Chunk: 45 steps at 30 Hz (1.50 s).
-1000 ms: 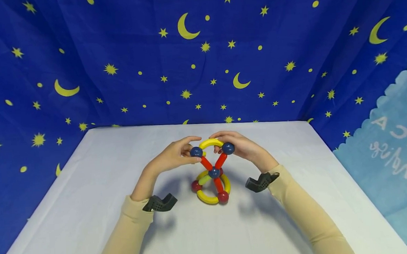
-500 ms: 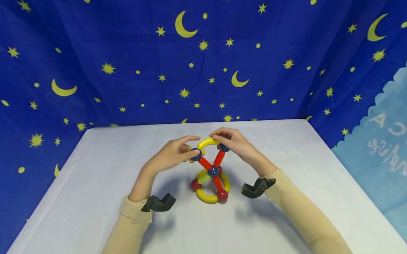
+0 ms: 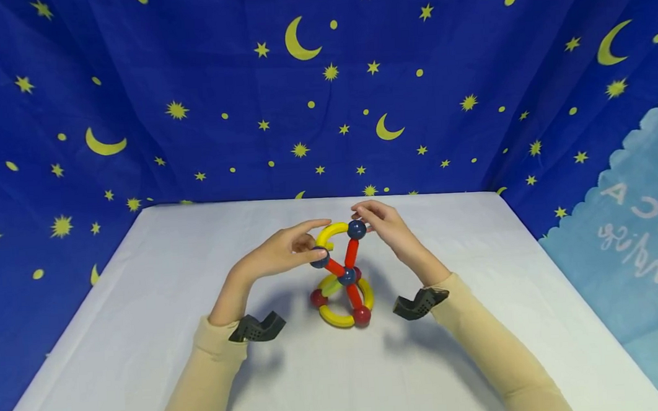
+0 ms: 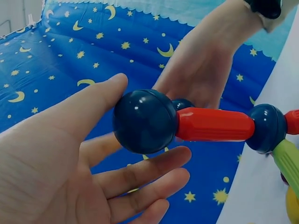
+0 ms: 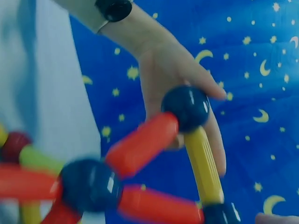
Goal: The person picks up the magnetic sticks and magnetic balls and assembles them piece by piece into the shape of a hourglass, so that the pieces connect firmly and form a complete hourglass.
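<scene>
A construction of coloured rods and balls stands on the white table. My left hand holds its upper left blue ball, thumb on the near side and other fingers behind or below; the index finger reaches out above. A red rod runs from that ball to the middle blue ball. My right hand is beside the upper right blue ball, fingers loosely bent; a fingertip shows apart from the ball in the right wrist view. A yellow curved rod spans the two upper balls.
Red balls and yellow curved rods form the base ring on the white tabletop. A blue star-and-moon cloth hangs behind the table. A light blue cloth hangs at the right.
The right hand has let go of the upper right ball and drawn slightly back. That ball has swung away from the camera. The left hand stays at its ball, which has shifted slightly nearer.
</scene>
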Available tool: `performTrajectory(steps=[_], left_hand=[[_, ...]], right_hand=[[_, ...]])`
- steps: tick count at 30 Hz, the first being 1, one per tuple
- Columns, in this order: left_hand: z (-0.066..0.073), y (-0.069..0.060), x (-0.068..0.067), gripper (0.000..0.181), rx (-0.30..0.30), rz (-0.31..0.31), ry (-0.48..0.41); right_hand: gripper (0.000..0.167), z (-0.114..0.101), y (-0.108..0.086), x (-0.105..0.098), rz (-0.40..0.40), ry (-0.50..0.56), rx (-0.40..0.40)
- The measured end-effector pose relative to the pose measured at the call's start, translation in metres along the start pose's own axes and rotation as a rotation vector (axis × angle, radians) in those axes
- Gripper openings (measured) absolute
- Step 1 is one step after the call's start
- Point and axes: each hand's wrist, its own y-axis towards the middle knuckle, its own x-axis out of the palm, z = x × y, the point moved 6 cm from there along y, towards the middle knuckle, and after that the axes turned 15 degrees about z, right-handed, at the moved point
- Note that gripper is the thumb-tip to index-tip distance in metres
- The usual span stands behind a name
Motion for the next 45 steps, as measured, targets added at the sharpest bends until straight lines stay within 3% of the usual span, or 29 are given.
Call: performTrajectory(steps=[5, 11, 18, 25, 30, 38, 41, 45], left_hand=[[-0.002, 0.001, 0.0, 0.052, 0.022, -0.003, -0.03], [-0.005, 0.001, 0.0, 0.049, 0.036, -0.006, -0.134], [-0.009, -0.002, 0.001, 0.048, 0.004, -0.013, -0.183], [-0.01, -0.001, -0.001, 0.05, -0.01, -0.018, -0.197], [-0.01, 0.0, -0.001, 0.058, -0.01, -0.025, -0.19], [-0.009, 0.002, -0.002, 0.053, -0.011, -0.019, -0.158], [-0.011, 0.002, -0.002, 0.051, -0.024, -0.022, -0.162], [-0.012, 0.003, -0.002, 0.051, -0.025, -0.031, -0.174]], right_hand=[[0.045, 0.034, -0.013, -0.053, 0.116, -0.07, 0.052], [0.03, 0.083, -0.055, -0.095, 0.122, -0.249, -0.037], [0.032, 0.12, -0.104, -0.116, 0.154, -0.402, -0.059], [0.029, 0.131, -0.111, -0.112, 0.136, -0.473, -0.09], [0.03, 0.118, -0.097, -0.099, 0.177, -0.381, -0.122], [0.034, 0.061, -0.082, -0.051, 0.145, -0.005, -0.096], [0.032, 0.039, -0.08, -0.031, 0.128, 0.1, -0.164], [0.027, 0.018, -0.079, -0.011, 0.114, 0.162, -0.285]])
